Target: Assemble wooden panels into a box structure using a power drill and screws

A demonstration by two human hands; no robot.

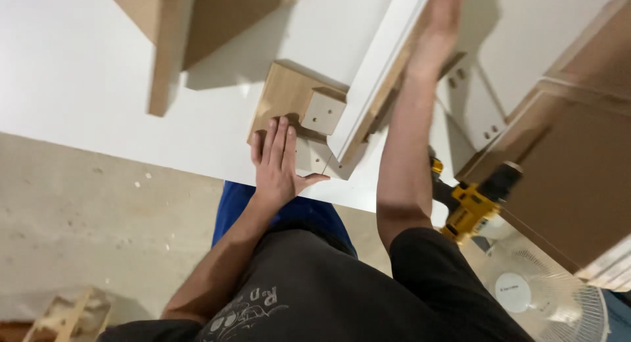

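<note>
Left hand (pixel 276 159) lies flat and open, fingers together, palm down on the edge of a small plywood block (pixel 284 98) that sits on the white worktop (pixel 79 79). A smaller pale square block (pixel 323 112) sits on the plywood block's right corner, just beside the fingertips. Thumb points right toward a white corner piece (pixel 322 159) at the worktop edge.

Right hand (pixel 439 26) reaches up and away, pressed against the long white panel (pixel 381 66) that stands on edge and runs diagonally from the top of view down to the blocks – fingers run out of frame, so cannot tell how far it wraps the panel; palm looks flat against the panel's raw wood side.

Yellow-and-black cordless drill (pixel 474 204) lies right of the right forearm, near brown board panels (pixel 572 177). White fan (pixel 545 296) at bottom right, below the drill. Bare wood pieces (pixel 171 33) stand on the worktop at top left. Concrete floor (pixel 92 217) below the worktop edge – wood scrap (pixel 66 316) at bottom left.
</note>
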